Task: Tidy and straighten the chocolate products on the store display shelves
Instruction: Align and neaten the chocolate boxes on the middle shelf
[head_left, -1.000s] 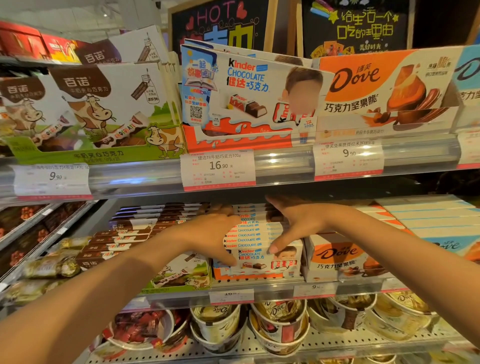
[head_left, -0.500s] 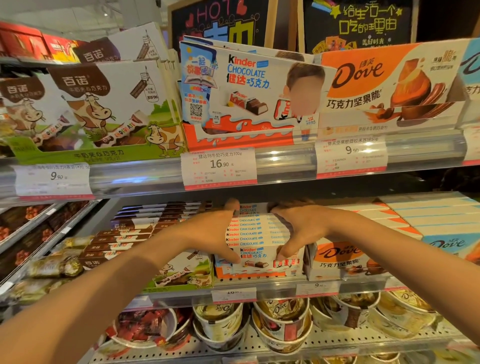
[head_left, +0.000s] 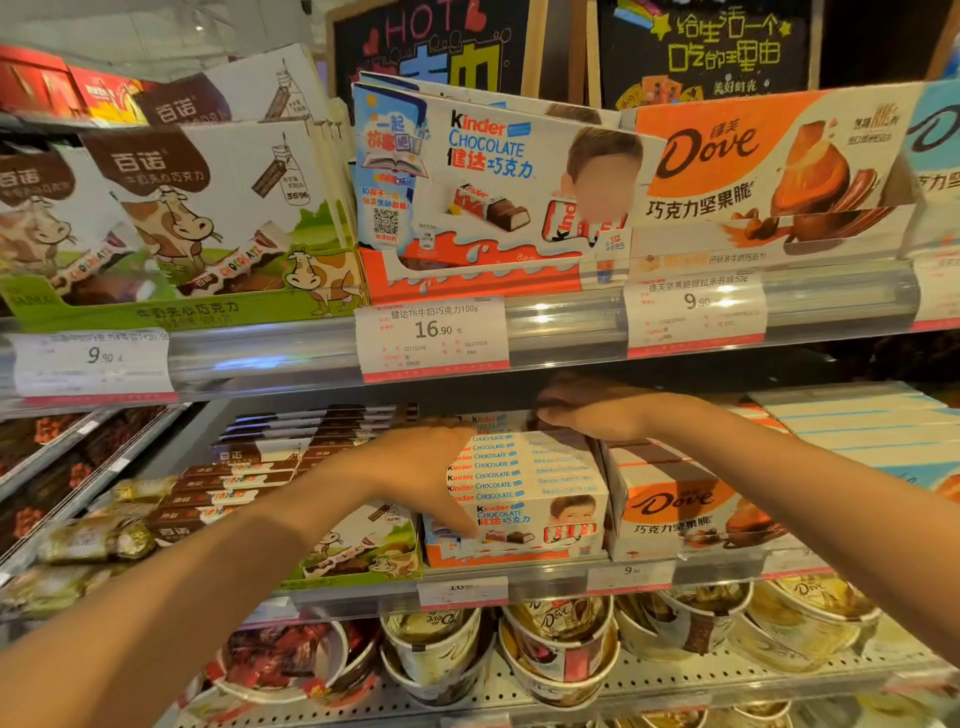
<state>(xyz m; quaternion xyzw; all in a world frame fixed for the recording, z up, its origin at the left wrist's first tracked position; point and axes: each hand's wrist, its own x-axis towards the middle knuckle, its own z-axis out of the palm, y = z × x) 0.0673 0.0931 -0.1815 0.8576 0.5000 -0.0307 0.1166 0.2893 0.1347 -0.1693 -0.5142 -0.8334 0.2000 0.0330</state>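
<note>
On the middle shelf (head_left: 545, 582), a row of white chocolate boxes (head_left: 524, 483) stands front to back in an orange-red tray, each box top printed with blue "CHOCOLATE" lettering and a red-and-black brand name. The front box faces outward and shows a child's picture (the face is not described here), a red-and-white wrapped bar and blue Chinese characters. The row sits between a cow-printed green tray (head_left: 363, 551) on its left and an orange-and-white Dove box (head_left: 680, 509) on its right, touching or nearly touching both.

The left hand (head_left: 421, 467) lies against the left side of the row with fingers straight and spread, one fingertip reaching down to the front box's lower left corner. The right hand (head_left: 597, 410) reaches in under the upper shelf at the back of the row, its fingers curled over the tops of the rear boxes; whether it actually pinches one cannot be told, since the shelf shadow hides the fingertips.

Above, a large matching display carton (head_left: 493, 187) stands over a price tag (head_left: 434, 338) reading 16.90.
</note>
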